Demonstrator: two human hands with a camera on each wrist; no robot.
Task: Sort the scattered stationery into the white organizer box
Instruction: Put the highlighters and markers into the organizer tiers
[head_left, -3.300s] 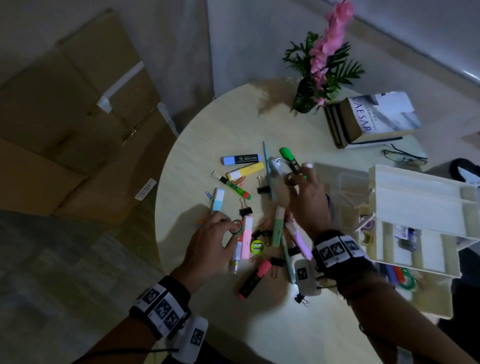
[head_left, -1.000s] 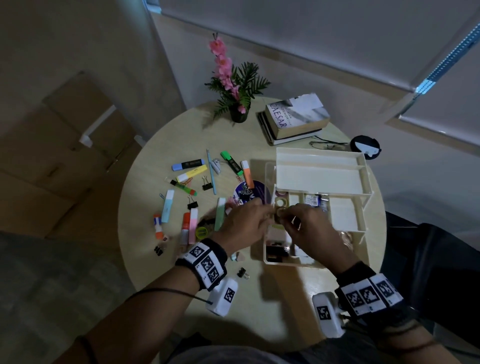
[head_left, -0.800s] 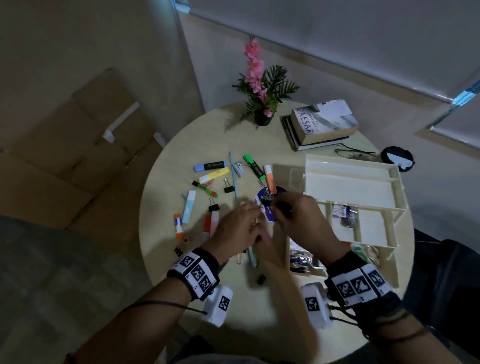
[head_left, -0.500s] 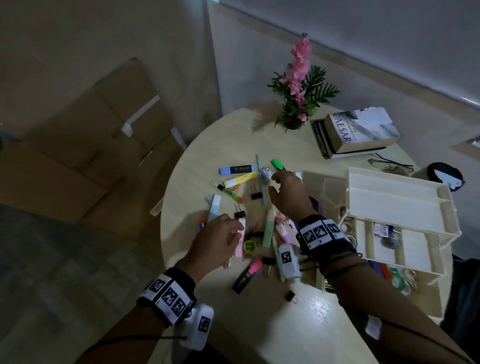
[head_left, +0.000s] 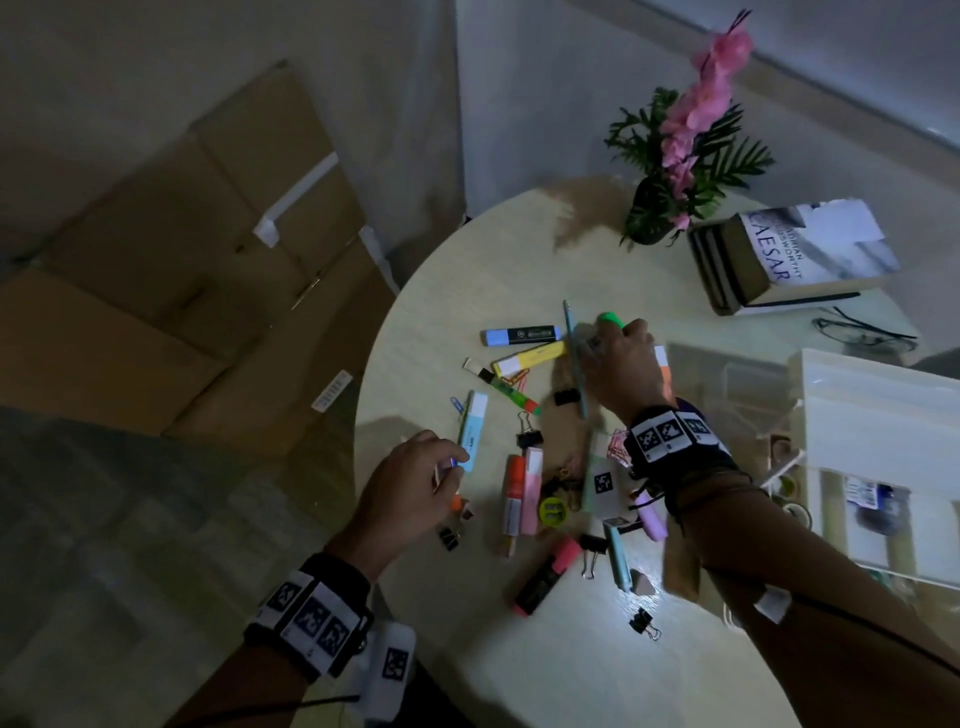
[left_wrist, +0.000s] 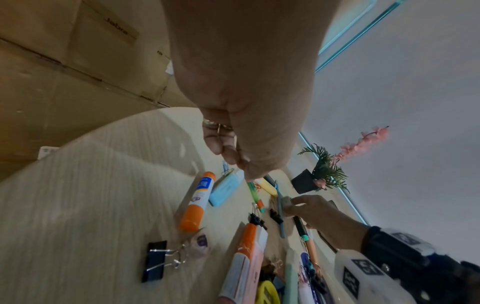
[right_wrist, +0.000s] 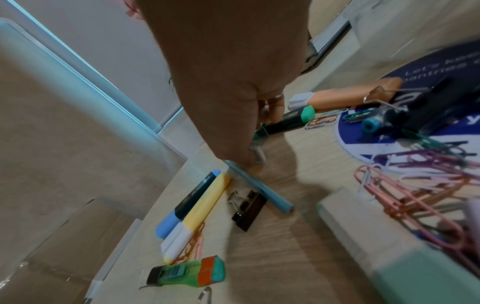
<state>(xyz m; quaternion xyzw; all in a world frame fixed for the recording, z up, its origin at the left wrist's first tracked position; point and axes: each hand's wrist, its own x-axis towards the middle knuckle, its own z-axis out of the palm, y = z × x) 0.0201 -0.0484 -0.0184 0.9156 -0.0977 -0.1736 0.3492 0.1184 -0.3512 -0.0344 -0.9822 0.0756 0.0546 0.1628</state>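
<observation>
Highlighters, binder clips and paper clips lie scattered on the round table (head_left: 571, 665). The white organizer box (head_left: 872, 405) stands at the right, its clear lid (head_left: 727, 384) beside it. My right hand (head_left: 608, 338) reaches to the far side of the pile, between a blue pencil (head_left: 574, 364) and a green highlighter (head_left: 610, 318). In the right wrist view its fingertips (right_wrist: 255, 152) pinch a small grey object (right_wrist: 259, 155). My left hand (head_left: 449, 467) hovers by a pale blue highlighter (head_left: 474, 431), fingers curled around small wire paper clips (left_wrist: 218, 127).
A potted pink flower (head_left: 649, 218), a book (head_left: 800, 254) and glasses (head_left: 862, 332) sit at the back of the table. Cardboard boxes (head_left: 182, 286) lie on the floor to the left. An orange glue stick (left_wrist: 197, 201) and a black binder clip (left_wrist: 155, 261) lie under my left hand.
Both hands left the organizer box and came back to the pile. Since half a second ago the right hand has settled onto the grey object by the pencil and the left has shifted slightly left.
</observation>
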